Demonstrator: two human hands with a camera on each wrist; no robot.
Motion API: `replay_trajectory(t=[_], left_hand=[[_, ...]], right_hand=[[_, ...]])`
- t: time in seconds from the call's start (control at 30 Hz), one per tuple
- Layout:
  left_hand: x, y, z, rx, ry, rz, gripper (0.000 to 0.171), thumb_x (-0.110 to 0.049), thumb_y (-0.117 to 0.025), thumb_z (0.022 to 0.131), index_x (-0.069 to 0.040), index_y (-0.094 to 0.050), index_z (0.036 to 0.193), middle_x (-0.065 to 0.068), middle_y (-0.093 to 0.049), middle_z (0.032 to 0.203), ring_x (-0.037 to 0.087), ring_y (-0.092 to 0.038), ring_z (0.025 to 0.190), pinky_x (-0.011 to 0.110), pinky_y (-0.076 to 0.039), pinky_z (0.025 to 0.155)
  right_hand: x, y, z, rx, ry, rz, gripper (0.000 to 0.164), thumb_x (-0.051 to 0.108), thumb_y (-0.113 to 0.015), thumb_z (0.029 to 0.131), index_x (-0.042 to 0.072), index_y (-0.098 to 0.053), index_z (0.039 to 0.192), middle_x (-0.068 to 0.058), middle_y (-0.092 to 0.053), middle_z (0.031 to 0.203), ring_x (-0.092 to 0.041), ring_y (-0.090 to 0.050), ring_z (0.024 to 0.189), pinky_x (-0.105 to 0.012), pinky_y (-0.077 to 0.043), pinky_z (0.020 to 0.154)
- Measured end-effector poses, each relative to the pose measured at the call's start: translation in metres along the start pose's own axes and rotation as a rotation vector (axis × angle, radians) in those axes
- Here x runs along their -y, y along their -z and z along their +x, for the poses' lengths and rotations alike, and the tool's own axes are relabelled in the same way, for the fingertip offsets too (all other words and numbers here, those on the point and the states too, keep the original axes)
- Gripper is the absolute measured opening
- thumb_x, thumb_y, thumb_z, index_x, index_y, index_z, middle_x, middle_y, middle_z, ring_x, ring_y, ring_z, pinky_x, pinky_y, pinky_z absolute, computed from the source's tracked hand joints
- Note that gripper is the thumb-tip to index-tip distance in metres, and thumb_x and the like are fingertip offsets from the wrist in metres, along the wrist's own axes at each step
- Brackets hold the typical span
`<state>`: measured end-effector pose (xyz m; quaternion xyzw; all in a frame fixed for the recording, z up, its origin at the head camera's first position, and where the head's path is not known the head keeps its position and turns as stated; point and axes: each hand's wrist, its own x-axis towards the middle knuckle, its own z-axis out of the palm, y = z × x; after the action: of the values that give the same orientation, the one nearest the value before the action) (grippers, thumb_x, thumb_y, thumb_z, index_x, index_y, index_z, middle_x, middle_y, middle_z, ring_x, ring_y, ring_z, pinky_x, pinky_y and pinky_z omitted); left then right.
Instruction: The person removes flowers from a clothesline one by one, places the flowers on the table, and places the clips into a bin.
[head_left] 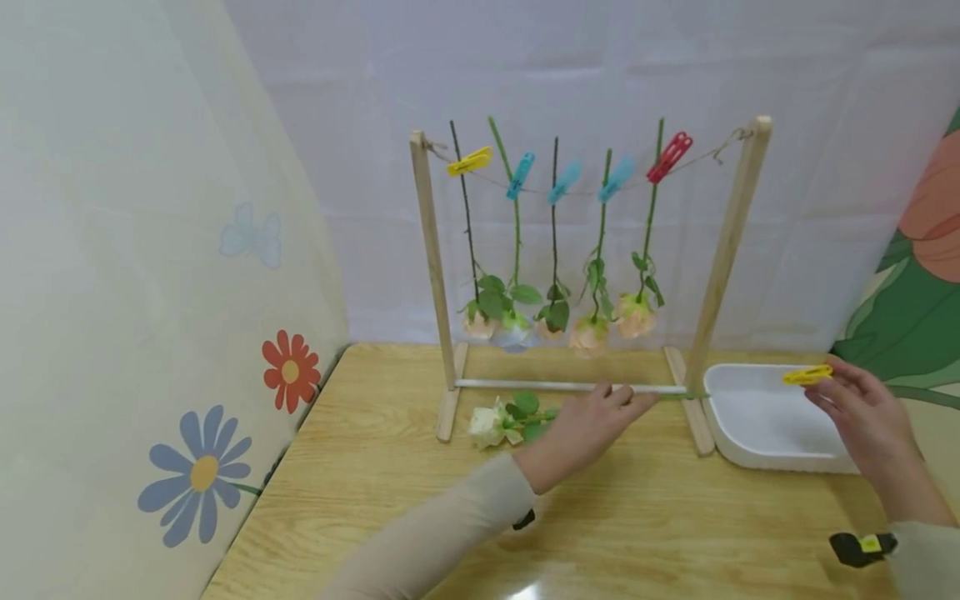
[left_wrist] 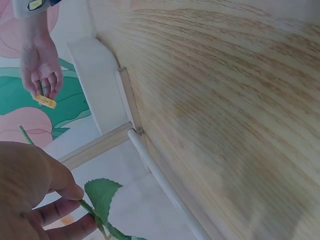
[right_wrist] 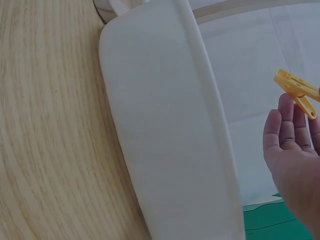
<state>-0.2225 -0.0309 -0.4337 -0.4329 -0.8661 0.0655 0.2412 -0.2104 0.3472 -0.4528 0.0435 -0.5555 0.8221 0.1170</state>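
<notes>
My left hand (head_left: 588, 429) pinches the green stem of a white rose (head_left: 491, 423) between thumb and fingers, low in front of the wooden rack (head_left: 731, 242). The bloom points left, and the stem's tip shows past my fingers on the right. In the left wrist view a leaf (left_wrist: 102, 197) hangs just beyond the fingertips. My right hand (head_left: 870, 417) holds a yellow clothespin (head_left: 807, 375) by its fingertips above the white tray (head_left: 780, 458). Seen from the right wrist, the clothespin (right_wrist: 297, 90) lies across the raised fingers.
Several roses hang head down from a string on the rack, held by a yellow clip (head_left: 470, 161), blue clips (head_left: 520, 175) and a red clip (head_left: 670, 157). A white rod (head_left: 525, 385) joins the rack's feet. The wooden table (head_left: 637, 533) meets a painted wall (head_left: 202, 333) at left.
</notes>
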Motion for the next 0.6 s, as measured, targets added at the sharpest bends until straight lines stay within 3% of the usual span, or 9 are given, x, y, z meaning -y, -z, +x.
replay_trajectory(t=[0.17, 0.37, 0.6], left_hand=[[-0.005, -0.003, 0.001, 0.045, 0.013, 0.071, 0.066, -0.002, -0.064, 0.096, -0.028, -0.042, 0.152, -0.005, -0.059, 0.123, 0.012, -0.059, 0.097, 0.014, -0.037, 0.043], [-0.008, -0.006, 0.002, 0.107, 0.018, 0.097, 0.074, -0.001, -0.069, 0.091, -0.029, -0.039, 0.153, -0.006, -0.058, 0.131, 0.012, -0.059, 0.103, 0.016, -0.041, 0.044], [-0.01, -0.013, 0.003, 0.172, 0.017, 0.057, 0.079, -0.002, -0.072, 0.09, -0.028, -0.035, 0.155, -0.004, -0.055, 0.134, 0.013, -0.058, 0.105, 0.017, -0.046, 0.048]], right_hand=[[-0.012, 0.014, 0.006, -0.01, -0.006, -0.029, 0.029, -0.001, -0.06, 0.099, 0.014, -0.062, 0.123, 0.004, -0.064, 0.111, -0.006, -0.068, 0.095, -0.018, -0.058, 0.079], [-0.01, 0.01, 0.003, -0.033, -0.013, -0.046, 0.026, 0.0, -0.064, 0.097, 0.012, -0.063, 0.12, 0.005, -0.065, 0.107, -0.005, -0.069, 0.092, -0.017, -0.058, 0.077], [-0.003, 0.007, 0.0, 0.04, -0.034, 0.101, 0.025, -0.009, -0.056, 0.098, 0.007, -0.066, 0.114, -0.002, -0.067, 0.1, -0.012, -0.071, 0.09, -0.022, -0.06, 0.078]])
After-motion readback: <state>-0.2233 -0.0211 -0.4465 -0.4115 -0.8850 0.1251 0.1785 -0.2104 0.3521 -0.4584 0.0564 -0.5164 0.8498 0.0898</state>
